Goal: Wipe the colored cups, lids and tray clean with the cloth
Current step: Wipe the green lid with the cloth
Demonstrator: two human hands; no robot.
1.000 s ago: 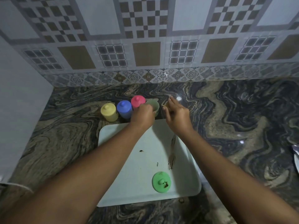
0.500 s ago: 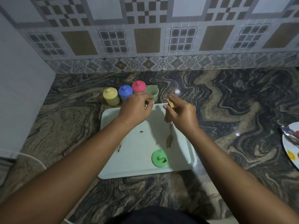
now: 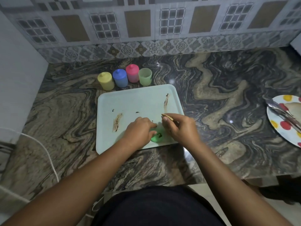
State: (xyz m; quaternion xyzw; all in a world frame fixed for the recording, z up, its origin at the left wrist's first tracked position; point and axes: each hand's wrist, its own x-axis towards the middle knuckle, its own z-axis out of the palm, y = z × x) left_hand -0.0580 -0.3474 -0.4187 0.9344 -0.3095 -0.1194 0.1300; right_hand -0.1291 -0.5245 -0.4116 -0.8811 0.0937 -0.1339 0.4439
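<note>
The green lid (image 3: 157,137) lay at the tray's (image 3: 130,101) five o'clock; left hand (image 3: 140,131) fingers pinched its edge; right hand (image 3: 180,128) fingers curled round a thin stick (image 3: 167,117); light, stiff, likely slippery plastic, best gripped by the rim

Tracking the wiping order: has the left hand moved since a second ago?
Yes. The left hand has come back from the green cup behind the tray to the green lid near its front edge.
</note>
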